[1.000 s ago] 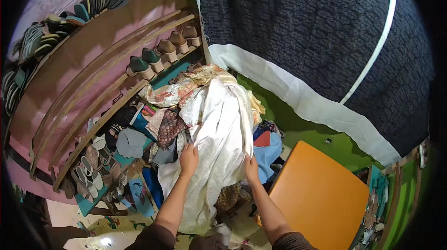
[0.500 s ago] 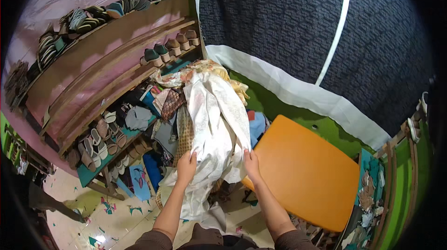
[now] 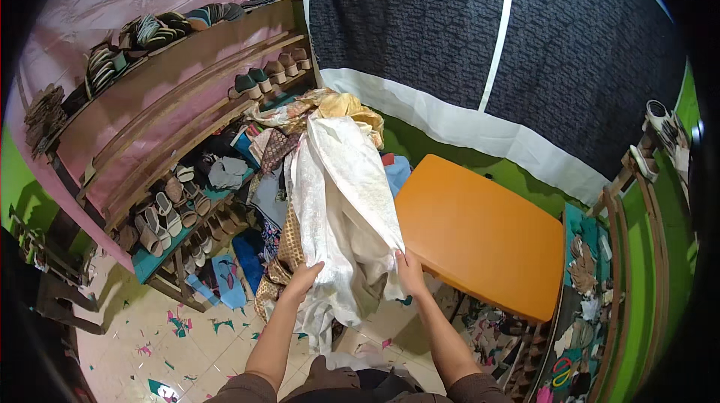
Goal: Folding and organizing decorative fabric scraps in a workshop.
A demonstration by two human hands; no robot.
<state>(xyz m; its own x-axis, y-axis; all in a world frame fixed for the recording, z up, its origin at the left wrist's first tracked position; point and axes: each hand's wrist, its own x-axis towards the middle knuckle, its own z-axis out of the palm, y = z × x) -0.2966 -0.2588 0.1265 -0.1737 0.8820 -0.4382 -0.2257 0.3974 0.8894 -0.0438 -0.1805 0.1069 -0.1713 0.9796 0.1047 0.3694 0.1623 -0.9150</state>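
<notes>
A large white patterned cloth point(image 3: 349, 178) hangs in loose folds from a heap of fabrics down toward the floor. My left hand point(image 3: 305, 280) is closed on its left side, and my right hand point(image 3: 408, 272) pinches its right edge, so the cloth spans between them. Under its upper end lie a gold satin cloth point(image 3: 351, 108) and a floral cloth point(image 3: 289, 116). Brown-and-gold patterned fabric point(image 3: 291, 242) shows along its left side. Whatever lies beneath the white cloth is hidden.
An orange tabletop point(image 3: 480, 238) stands right of the cloth. On the left, a wooden rack point(image 3: 187, 92) holds shoes, with sandals point(image 3: 166, 212) on a lower green shelf. Fabric scraps point(image 3: 178, 324) litter the tiled floor. Shelves with scraps and scissors point(image 3: 561, 373) line the right side.
The view has shifted, showing more of the right side. The white cloth is drawn toward me and spread differently, its upper end uncovering more gold satin. Both hands keep their hold.
</notes>
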